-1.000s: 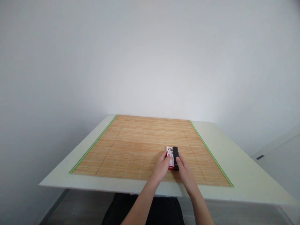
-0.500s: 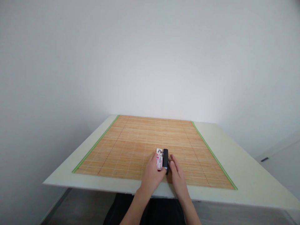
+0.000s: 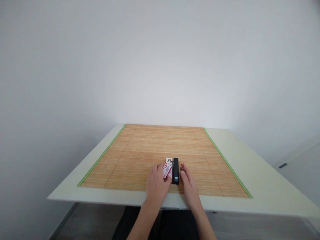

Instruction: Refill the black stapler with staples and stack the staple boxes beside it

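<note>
Between my hands a black stapler lies lengthwise on the mat. Along its left side is a white box with a dark picture at its far end. My left hand pinches a small pink-and-white box between thumb and fingers, tilted over the white box and covering part of it. To the right of the stapler, my right hand rests on its edge with fingers extended, a small gap from the stapler, holding nothing.
A bamboo mat with green edges covers the middle of the white table. The table's front edge runs just below my wrists. White walls stand behind and at the sides.
My left hand has moved left, away from the stapler, taking the small pink-and-white box with it and turning it askew. More of the stapler shows. My right hand has hardly moved.
</note>
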Available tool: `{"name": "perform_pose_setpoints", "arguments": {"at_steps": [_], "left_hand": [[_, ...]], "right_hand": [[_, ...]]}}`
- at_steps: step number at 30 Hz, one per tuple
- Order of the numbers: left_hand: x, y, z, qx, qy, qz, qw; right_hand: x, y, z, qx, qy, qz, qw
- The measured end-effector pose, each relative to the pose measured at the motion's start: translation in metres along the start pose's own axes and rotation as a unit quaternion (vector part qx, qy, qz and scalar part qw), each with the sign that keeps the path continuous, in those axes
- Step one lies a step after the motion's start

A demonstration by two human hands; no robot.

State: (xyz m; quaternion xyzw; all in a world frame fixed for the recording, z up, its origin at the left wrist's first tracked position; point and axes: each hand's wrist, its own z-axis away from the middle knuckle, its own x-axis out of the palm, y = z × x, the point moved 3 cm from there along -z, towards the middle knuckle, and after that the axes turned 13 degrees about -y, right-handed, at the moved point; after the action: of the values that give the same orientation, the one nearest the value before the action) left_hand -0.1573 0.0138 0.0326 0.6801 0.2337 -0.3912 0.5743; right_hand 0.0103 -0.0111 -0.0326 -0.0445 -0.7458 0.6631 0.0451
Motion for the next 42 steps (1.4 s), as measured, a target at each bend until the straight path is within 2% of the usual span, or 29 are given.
{"name": "perform_pose_setpoints", "arguments": {"at_steps": [3,13,20,26,31,37,42], "left_hand": [[0.001,-0.002,-0.001,0.009,-0.001,0.004,1.000],[0.002,-0.011,-0.006,-0.018,-0.014,0.054,0.998],[0.003,-0.010,-0.007,-0.021,-0.025,0.061,0.998],[-0.001,-0.001,-0.005,0.005,-0.031,0.054,0.998],[0.004,0.005,-0.004,0.016,-0.039,0.038,0.998],[0.004,0.003,0.000,0.046,-0.057,0.053,0.996],[0.001,0.002,0.000,0.064,-0.078,0.072,0.992]], "right_hand": [[0.001,-0.002,-0.001,0.024,0.005,0.001,1.000],[0.001,0.000,-0.002,0.021,-0.004,-0.010,1.000],[0.001,0.001,-0.003,0.016,-0.004,-0.004,1.000],[0.001,0.000,-0.002,0.011,-0.002,-0.006,1.000],[0.002,0.007,-0.005,0.007,-0.010,-0.028,1.000],[0.008,0.017,-0.008,-0.017,-0.042,-0.082,0.996],[0.009,0.020,-0.008,-0.019,-0.040,-0.088,0.995]]}}
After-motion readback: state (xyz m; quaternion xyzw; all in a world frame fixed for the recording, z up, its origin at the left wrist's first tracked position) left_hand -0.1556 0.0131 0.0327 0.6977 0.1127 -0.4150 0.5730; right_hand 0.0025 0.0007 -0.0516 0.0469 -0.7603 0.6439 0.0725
